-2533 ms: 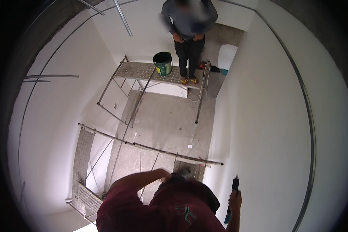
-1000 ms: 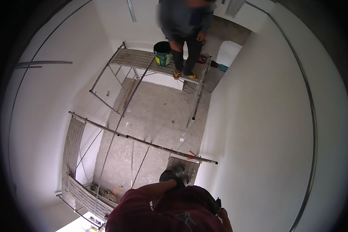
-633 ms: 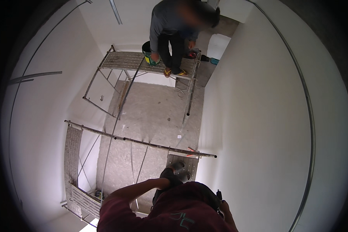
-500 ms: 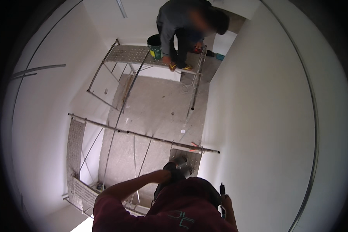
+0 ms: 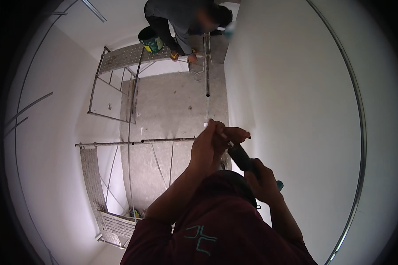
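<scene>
Seen from high up in a narrow white-walled room, metal scaffolding (image 5: pixel 102 145) fills the left side, its perforated platform (image 5: pixel 89 172) at about 9 o'clock and a second platform (image 5: pixel 128 55) toward 11 o'clock, above a bare concrete floor (image 5: pixel 172 110). On that far platform a green bucket (image 5: pixel 150 40) stands just beside a crouching co-worker (image 5: pixel 181 20) in grey at 12 o'clock, one hand down on the planks. At centre, the person's left hand (image 5: pixel 210 145) is raised, its fingers pinched closed around the tip of a dark power screwdriver (image 5: pixel 243 160), where a small screw (image 5: pixel 245 138) seems to sit, though it is too small to be sure. Just right of it, at about 4 o'clock from the left hand, the right hand (image 5: pixel 264 181) has its fingers wrapped tight around the tool's body, a teal part showing at its lower end. Both forearms rise from a dark red shirt (image 5: pixel 216 229) at 6 o'clock. A smooth white wall (image 5: pixel 305 110) fills the right side, crossed by a thin metal strip (image 5: pixel 360 132) at 3 o'clock.
</scene>
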